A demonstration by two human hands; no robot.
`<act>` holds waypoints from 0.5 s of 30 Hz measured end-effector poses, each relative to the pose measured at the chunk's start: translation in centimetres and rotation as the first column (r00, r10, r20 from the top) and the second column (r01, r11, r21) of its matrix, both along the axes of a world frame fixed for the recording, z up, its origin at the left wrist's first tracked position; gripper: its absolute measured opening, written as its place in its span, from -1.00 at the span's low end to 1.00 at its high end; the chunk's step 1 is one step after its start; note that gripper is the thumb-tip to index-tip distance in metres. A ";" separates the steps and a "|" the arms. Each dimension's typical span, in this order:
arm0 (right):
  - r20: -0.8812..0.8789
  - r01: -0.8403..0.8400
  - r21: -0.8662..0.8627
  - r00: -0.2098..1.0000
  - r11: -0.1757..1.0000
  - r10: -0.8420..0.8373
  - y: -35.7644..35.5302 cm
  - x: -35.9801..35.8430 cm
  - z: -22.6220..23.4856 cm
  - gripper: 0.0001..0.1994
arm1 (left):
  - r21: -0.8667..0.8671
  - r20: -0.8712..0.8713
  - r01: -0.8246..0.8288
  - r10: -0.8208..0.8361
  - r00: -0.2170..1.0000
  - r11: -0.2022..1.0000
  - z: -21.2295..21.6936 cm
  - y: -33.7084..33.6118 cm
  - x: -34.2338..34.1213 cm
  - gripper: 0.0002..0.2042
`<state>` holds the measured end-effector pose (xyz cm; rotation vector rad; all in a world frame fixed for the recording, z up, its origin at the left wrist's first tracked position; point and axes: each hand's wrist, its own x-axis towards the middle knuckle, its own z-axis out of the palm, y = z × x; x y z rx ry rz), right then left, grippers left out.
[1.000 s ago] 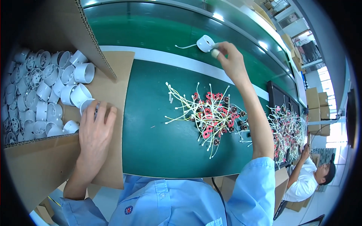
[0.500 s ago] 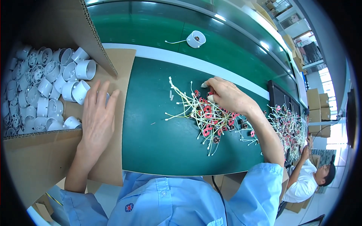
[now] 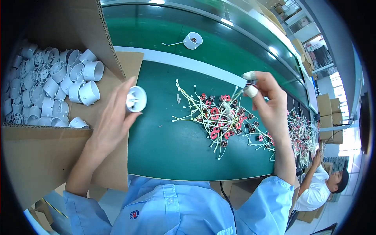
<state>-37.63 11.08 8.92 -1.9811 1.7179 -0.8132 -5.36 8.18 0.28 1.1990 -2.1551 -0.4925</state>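
Note:
My left hand (image 3: 111, 117) is at the box's right flap, its fingers and thumb closed round a round white plastic housing (image 3: 141, 100). The housing's open end faces right and shows a white hub inside. Above the right side of the pile, my right hand (image 3: 270, 96) pinches a small dark motor coil (image 3: 250, 83) between thumb and forefinger, both in pale finger cots. Pale wires seem to trail from the coil toward the pile. Below lies a tangled heap of wired coils (image 3: 215, 121) with red rings and white-tipped leads, on a green work mat (image 3: 164, 152).
On the left, a cardboard box (image 3: 47, 150) holds many white housings (image 3: 51, 86). Another white housing with a wire (image 3: 193, 40) stands on the green conveyor (image 3: 145, 25) beyond a pale rail. More wired coils (image 3: 301, 133) are heaped at right, near a person in white (image 3: 313, 192).
My left hand has come out of the box to the right with a white housing. My right hand has lifted a coil from the pile, rightward. The conveyor's housing has shifted slightly left.

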 end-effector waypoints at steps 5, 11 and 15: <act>0.498 -0.059 0.079 0.867 0.995 0.012 0.2 0.1 0.1 -0.80 | 0.025 -0.155 0.182 -0.176 0.972 0.983 -1.4 -2.0 -2.6 -0.40; 0.623 -0.144 0.147 0.782 0.979 0.022 0.8 0.6 -0.2 -0.78 | 0.318 -0.365 0.269 -0.144 0.920 0.909 -2.3 -2.2 -3.3 -0.44; 0.559 -0.180 0.148 0.826 0.972 0.068 1.3 -0.1 -1.2 -0.79 | 0.304 -0.418 0.277 -0.134 0.898 0.911 -2.9 -2.2 -3.2 -0.43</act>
